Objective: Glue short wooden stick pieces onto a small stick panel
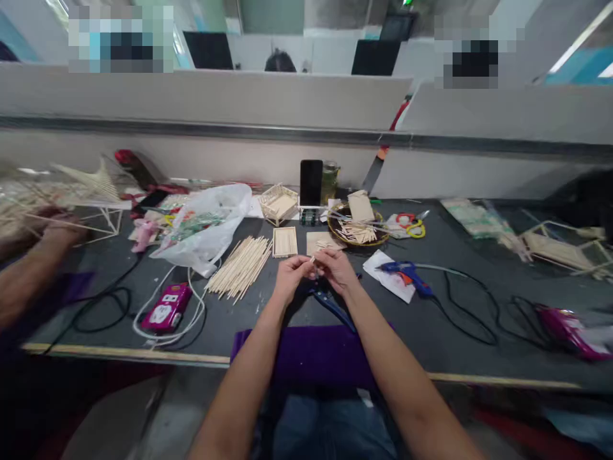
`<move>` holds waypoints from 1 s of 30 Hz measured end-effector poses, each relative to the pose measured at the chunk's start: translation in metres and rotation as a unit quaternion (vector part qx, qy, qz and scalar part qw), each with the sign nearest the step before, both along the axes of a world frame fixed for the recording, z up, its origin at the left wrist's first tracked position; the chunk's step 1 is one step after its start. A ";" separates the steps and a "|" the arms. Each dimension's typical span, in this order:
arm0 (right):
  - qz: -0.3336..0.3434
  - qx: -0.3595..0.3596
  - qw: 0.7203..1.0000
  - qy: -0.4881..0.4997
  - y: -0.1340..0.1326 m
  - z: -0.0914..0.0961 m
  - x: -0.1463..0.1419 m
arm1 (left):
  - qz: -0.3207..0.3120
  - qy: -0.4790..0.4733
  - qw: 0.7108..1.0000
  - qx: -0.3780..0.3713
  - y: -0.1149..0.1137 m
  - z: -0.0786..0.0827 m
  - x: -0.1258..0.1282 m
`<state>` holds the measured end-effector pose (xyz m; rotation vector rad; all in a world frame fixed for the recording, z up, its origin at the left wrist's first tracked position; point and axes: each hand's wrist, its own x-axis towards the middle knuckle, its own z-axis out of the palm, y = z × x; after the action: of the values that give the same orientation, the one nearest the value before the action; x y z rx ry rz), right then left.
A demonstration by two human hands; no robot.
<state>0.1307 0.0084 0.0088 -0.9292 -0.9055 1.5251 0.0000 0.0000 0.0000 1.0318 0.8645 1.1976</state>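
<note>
Forearms (244, 370), two, bare, reached inward over a purple cloth (311, 354) at the near edge of our dark table (412, 348).

Left hand (290, 276): fingertips pinched narrow on a small pale stick piece (313, 260). Right hand (336, 267): fingers curled, tips drawn together on the same piece, meeting those of the left. We noted the piece between the two hands, above the table; its exact shape was too small for us to tell.

Blue-handled cutters (332, 308): one pair, beneath the hands, one handle running toward the cloth.

Loose sticks (242, 267): one pile, left of the hands. Rectangular stick tray (285, 243): one, just beyond the left hand. Many-sided stick basket (278, 203): one, farther back.

Phone (311, 182): one, upright, screen dark, in front of a jar (330, 172). Round basket (334, 229): one, holding short sticks and a pale block (361, 206).

Glue gun (407, 275): one, blue, partly on white paper (402, 292), right of us. Plastic bag (215, 220): one, behind a magenta box (168, 308). Co-worker's hand (60, 227): far left, blurred, beside a stick frame (112, 220).
</note>
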 end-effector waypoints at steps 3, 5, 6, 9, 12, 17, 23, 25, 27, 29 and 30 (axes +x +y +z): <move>-0.043 0.052 0.996 -0.063 0.000 0.001 0.002 | -0.028 -0.001 0.999 -0.026 0.001 0.001 -0.004; -0.065 0.093 0.986 -0.118 0.000 0.002 0.003 | -0.044 0.000 0.998 -0.036 0.002 0.002 -0.006; -0.073 0.115 0.980 -0.147 0.000 0.003 0.004 | -0.050 0.002 0.998 -0.037 0.002 0.003 -0.007; -0.077 0.163 0.961 -0.211 -0.002 0.003 0.006 | -0.044 0.020 0.998 -0.035 0.002 0.004 -0.007; -0.074 0.173 0.954 -0.235 -0.001 0.001 0.006 | -0.016 0.040 0.999 -0.034 0.002 0.004 -0.006; -0.020 0.168 0.936 -0.308 0.000 0.000 0.014 | 0.014 0.056 0.998 -0.028 0.004 0.000 -0.005; 0.129 0.200 0.764 -0.600 -0.027 0.009 0.047 | 0.063 0.032 0.996 -0.051 0.007 -0.003 -0.008; 0.198 0.164 0.696 -0.671 -0.036 0.011 0.050 | 0.071 0.019 0.996 -0.051 0.007 -0.003 -0.010; 0.219 0.157 0.639 -0.720 -0.041 0.011 0.046 | 0.079 0.005 0.996 -0.052 0.008 -0.004 -0.011; 0.206 0.172 0.601 -0.753 -0.041 0.012 0.042 | 0.088 -0.006 0.995 -0.050 0.008 -0.005 -0.013; 0.196 0.180 0.590 -0.762 -0.041 0.013 0.040 | 0.095 -0.011 0.994 -0.048 0.008 -0.005 -0.014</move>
<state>0.1708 -0.0327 0.0218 -1.7518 -2.6470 0.3756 -0.0136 0.0082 -0.0051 0.8713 1.0117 1.3103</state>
